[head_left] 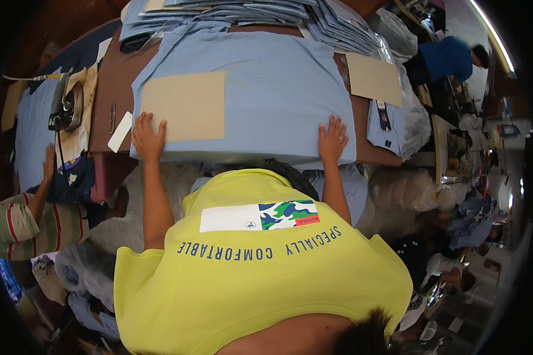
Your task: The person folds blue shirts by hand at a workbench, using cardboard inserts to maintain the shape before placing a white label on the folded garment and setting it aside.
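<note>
A light blue shirt [284, 89] lies spread over the brown table in front of me and hangs over its near edge. On its left part rests a flat beige cardboard sheet [186, 106]. My left hand [149, 137] lies open on the shirt at the near left corner of the cardboard, its fingertips by the sheet's edge. At the shirt's near right side, my right hand [333, 140] is flat on the cloth with fingers apart. Neither hand grips anything.
Folded blue shirts [219, 13] are stacked along the far side. To the right are another cardboard sheet [373, 77] and a folded shirt [398, 131]. A white tag [119, 132], a pen-like tool [112, 118] and an iron [72, 106] sit left, near a co-worker's striped sleeve [18, 219].
</note>
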`<state>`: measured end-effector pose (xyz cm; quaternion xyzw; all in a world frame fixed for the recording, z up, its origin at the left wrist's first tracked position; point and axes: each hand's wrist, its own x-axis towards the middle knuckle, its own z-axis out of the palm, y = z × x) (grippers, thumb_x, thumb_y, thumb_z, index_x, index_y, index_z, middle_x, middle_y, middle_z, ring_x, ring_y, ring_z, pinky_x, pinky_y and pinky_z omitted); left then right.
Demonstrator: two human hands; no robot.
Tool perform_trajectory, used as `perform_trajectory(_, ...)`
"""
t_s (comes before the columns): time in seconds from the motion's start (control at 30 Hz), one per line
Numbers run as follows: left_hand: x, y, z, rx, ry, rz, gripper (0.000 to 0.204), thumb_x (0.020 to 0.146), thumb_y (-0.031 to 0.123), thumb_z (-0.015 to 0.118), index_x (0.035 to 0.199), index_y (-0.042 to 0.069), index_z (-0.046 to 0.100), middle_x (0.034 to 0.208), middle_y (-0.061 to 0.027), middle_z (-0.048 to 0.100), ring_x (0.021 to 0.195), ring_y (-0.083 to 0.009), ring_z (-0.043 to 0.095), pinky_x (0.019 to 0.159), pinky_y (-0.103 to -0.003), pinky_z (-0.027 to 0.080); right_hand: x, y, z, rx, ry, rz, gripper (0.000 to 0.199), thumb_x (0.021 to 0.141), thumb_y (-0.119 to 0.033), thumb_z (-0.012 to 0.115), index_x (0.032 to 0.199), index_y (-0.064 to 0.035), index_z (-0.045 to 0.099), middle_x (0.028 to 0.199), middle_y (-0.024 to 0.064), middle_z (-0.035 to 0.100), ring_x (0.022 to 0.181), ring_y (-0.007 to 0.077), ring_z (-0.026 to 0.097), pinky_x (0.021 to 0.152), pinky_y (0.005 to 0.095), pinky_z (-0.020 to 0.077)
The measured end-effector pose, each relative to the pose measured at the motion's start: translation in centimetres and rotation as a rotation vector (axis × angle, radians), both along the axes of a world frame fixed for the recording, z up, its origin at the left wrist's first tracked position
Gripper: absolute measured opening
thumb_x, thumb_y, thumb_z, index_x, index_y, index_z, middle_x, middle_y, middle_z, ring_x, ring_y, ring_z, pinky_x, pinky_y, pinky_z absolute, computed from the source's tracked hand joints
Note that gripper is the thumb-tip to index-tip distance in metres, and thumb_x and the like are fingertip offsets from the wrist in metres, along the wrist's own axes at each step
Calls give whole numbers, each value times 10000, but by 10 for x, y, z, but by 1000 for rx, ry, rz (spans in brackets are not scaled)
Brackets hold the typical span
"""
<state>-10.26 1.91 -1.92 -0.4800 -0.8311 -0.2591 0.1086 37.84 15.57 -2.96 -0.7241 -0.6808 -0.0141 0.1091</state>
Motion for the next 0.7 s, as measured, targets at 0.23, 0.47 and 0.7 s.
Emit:
perform_trajectory(0.23,0,-1,1,-22,14,0,450,824,422,566,1146,110,535,1284,-77,478,1239,-256,385,1002,-449,277,1,0,-3,26,-9,2,557,913,-459,375,1394,-185,308,1463,78,250,1347,320,199,1062,524,142)
perform_trajectory(0.47,1,3,1,-21,52,-32,457,808,418,590,1127,96,542,1262,-89,493,1218,-270,409,995,-442,300,1,-3,-4,71,-38,-12,556,901,-450,414,1384,-190,328,1448,69,283,1334,313,232,1050,526,180)
perform_trajectory(0.7,-1,5,-1,-17,102,-41,538,814,373,605,1199,13,499,1252,-259,456,1177,-404,416,996,-449,325,3,1,-11,168,-23,-12,543,880,-437,446,1355,-182,381,1428,66,323,1319,304,268,1034,536,211)
